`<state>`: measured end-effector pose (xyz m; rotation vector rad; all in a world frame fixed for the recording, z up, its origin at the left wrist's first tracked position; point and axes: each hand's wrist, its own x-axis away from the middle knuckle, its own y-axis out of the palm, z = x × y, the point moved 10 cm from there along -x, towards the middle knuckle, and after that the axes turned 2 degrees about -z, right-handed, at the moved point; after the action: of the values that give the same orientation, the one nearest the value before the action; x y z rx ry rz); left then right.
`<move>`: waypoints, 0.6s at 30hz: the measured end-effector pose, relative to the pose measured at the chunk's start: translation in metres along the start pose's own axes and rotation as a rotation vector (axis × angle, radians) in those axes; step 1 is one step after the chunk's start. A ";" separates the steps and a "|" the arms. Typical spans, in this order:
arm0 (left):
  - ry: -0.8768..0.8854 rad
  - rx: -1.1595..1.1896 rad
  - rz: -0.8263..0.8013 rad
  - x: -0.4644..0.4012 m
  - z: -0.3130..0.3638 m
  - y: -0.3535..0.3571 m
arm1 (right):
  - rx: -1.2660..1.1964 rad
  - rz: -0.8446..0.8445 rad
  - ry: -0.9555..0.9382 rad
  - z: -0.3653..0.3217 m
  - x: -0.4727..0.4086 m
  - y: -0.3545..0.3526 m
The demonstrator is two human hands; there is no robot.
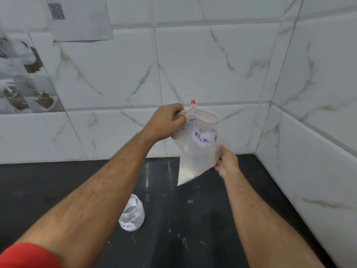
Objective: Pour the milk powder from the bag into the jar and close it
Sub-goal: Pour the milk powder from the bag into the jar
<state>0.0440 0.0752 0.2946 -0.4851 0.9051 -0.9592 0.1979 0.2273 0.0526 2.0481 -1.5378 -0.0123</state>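
Observation:
A clear zip bag [197, 151] with a red-edged mouth and a white label reading "MILK" hangs in the air above the black counter. Its mouth gapes open at the top, and white powder sits in its lower corner. My left hand [166, 122] pinches the bag's top left rim. My right hand [226, 162] grips the bag's lower right edge. A small clear glass jar [133, 213] with a white label stands on the counter below my left forearm, open at the top and partly hidden by the arm. No lid is in view.
The black counter [193, 219] carries scattered specks of white powder. Marble-look tiled walls [212, 64] close off the back and the right side, meeting in a corner. A paper sheet with a QR code [77, 18] hangs on the back wall at upper left.

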 end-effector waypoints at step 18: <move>-0.141 -0.368 0.262 -0.034 0.040 -0.033 | -0.643 -0.188 0.231 0.139 0.100 0.104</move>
<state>0.0525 0.0863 0.3552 -0.7171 0.9922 -0.5140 0.0935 0.0608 0.0151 1.5974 -1.0197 -0.2929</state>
